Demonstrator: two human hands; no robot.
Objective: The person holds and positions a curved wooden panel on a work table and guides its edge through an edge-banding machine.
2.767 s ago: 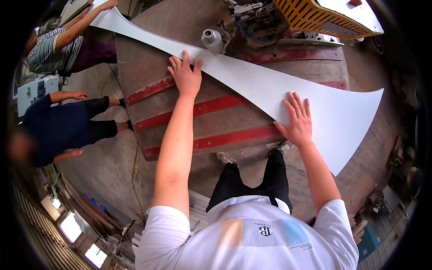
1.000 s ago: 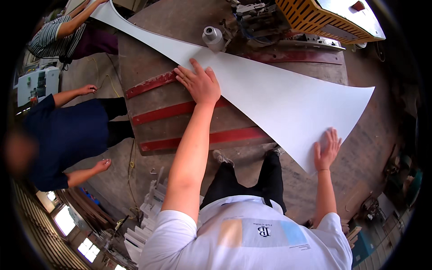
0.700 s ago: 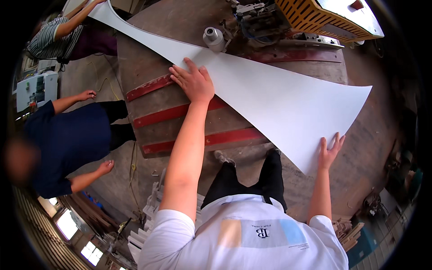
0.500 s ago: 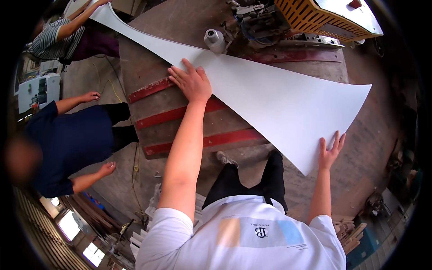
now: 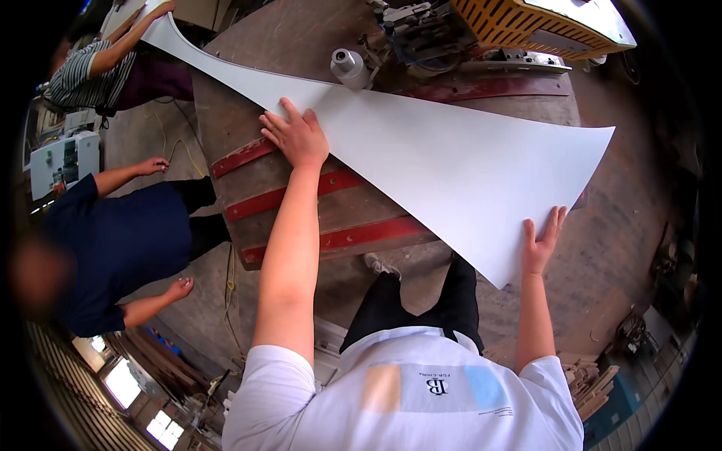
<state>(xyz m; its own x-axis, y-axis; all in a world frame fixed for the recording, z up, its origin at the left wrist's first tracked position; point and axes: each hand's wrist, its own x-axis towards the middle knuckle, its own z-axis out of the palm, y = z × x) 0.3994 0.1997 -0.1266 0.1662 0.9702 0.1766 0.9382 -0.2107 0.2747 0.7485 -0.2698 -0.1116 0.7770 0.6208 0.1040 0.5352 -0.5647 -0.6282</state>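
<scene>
A large white panel [image 5: 459, 165] with curved edges lies across a brown machine table [image 5: 241, 37]. It narrows toward the far left and widens at the right, where its near corner overhangs the table. On the panel's near edge, left of its middle, rests my left hand [image 5: 302, 144], palm down with the fingers stretched out. My right hand [image 5: 538, 252] lies against the panel's right edge, with fingers extended and the thumb apart. At the far left, a person in a striped shirt [image 5: 94, 75] has both hands on the narrow end.
A grey cylindrical machine part [image 5: 350, 68] stands by the panel's far edge. Behind it are machine fittings [image 5: 429, 37] and a yellow slotted guard [image 5: 519, 30]. Red strips [image 5: 361, 234] cross the table. Another person in dark blue [image 5: 124, 240] stands at left, near a cable [image 5: 229, 301].
The panel has shifted slightly to the left and away from me. Both my hands have moved left with it, still touching it.
</scene>
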